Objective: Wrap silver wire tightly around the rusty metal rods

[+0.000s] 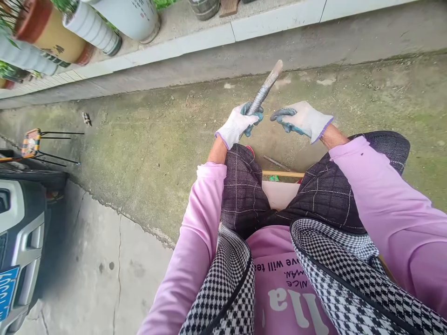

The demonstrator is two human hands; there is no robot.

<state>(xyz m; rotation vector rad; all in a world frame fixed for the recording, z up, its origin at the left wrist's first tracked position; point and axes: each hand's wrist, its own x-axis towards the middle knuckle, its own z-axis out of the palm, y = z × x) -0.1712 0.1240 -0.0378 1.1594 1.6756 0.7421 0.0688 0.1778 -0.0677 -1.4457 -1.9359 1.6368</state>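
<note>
- The left hand (242, 122) grasps a slim, round-tipped stick wrapped in silvery-grey strands (262, 95), its fingers curled around the lower part.
- The stick is held above the green-stained concrete ground (157, 139), tilted, its pale brownish tip pointing up and away toward the ledge.
- The right hand (303, 120) is just beside the stick and apart from it, fingers bent toward it; whether they pinch a fine strand, I cannot tell.
- Both hands wear white knitted gloves with blue-grey coated fingers and purple-edged cuffs.
- Between the knees, a thin dark rod (278, 163) lies on the ground, just beyond a narrow yellow wooden strip (283, 174); a small bright-green scrap (274, 178) shows by the strip's near edge.
- Along the far side runs a raised concrete ledge with a white-tiled front edge (279, 32). Toward its left end stand a yellow pot with a reddish-brown rim (59, 39), a ribbed white pot (92, 28) and a large white pot with dark markings (127, 16).
- A black-legged chair with a woven orange seat (31, 143) is at the ground's left side, near a pale vehicle with a blue number plate (21, 223).
</note>
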